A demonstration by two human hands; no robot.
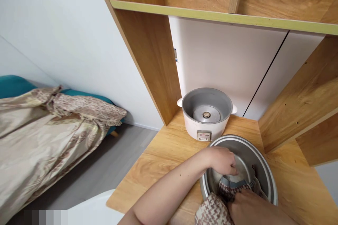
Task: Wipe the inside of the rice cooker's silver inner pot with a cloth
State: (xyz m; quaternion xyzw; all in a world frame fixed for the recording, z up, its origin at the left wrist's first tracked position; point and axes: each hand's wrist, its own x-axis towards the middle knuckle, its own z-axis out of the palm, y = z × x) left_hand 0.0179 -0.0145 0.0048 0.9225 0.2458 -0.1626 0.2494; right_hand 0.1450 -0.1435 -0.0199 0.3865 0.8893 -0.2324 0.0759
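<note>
A round grey metal pot [266, 158] with a pale, wide rim rests on the wooden counter in front of me. My left hand [223, 161] reaches over its left rim, fingers curled down inside; whatever they hold, if anything, is hidden. My right hand [249, 205] is closed around a brown-and-white checked cloth [215, 209] at the near side. Part of the cloth lies inside the pot, and a bunched part hangs over the near rim. Just behind stands a white rice cooker body [190, 126], lidless, with its heating plate showing.
Wooden panels [148, 52] flank the counter [142, 168], and a shelf edge [195, 12] crosses above. At lower left is a white rounded surface [97, 204]. A teal sofa [13, 84] draped with a patterned cover [29, 154] stands on the grey floor [116, 151].
</note>
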